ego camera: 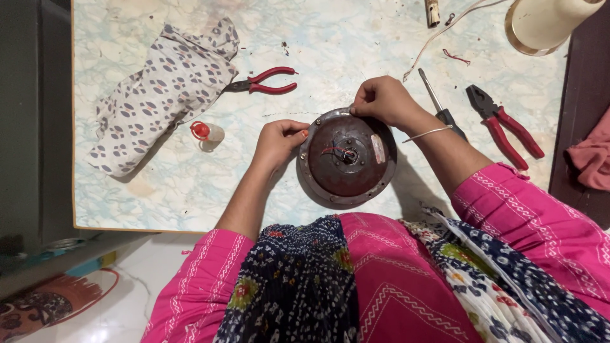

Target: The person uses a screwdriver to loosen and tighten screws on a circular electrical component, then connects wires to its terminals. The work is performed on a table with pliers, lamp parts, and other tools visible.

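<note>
1. Head view: round dark-brown motor housing [346, 159] lies flat on the marbled table top [356, 44], near its front edge, right in front of the person.
2. Left hand [278, 141] is closed on the housing's left rim, fingers curled, thumb pressing the metal edge.
3. Right hand [383, 100] sits on the top rim, fingertips pinched together on the edge. Whether something small is held in the pinch I can't tell, too small.
4. Short red and blue wires [338, 151] stick out at the housing's centre hole.
5. Screwdriver [438, 105] lies just beside the right wrist, partly hidden under it.
6. Red-handled combination pliers [505, 126] lie further right, apart from the housing.
7. Red-handled long-nose pliers [264, 81] lie up-left, jaws tucked against the patterned cloth [159, 95].
8. Small bottle with a red cap [206, 131] lies on its side between cloth and left hand.
9. Cream-coloured round cover [546, 22] sits at the top right corner, thin wire [438, 35] trailing beside it.
</note>
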